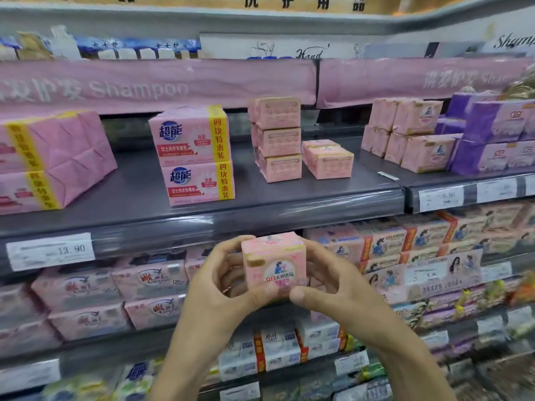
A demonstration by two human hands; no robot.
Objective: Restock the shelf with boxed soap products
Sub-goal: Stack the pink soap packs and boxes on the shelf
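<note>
A pink soap box (275, 263) with a round blue picture on its front is held in front of the shelves at chest height. My left hand (223, 285) grips its left side and my right hand (327, 287) grips its right side, thumbs under the front. On the grey shelf (289, 198) above stand a stack of three matching pink boxes (278, 140) and a lower pair of boxes (328, 162) beside it. The box I hold is below the shelf's front edge.
Large pink soap packs (197, 154) stand left of the stack, more pink packs (49, 160) at far left. Pink boxes (414, 137) and purple boxes (498, 134) fill the right shelf. Price tags (50, 250) line the shelf edges. Lower shelves (144, 285) are packed with soap.
</note>
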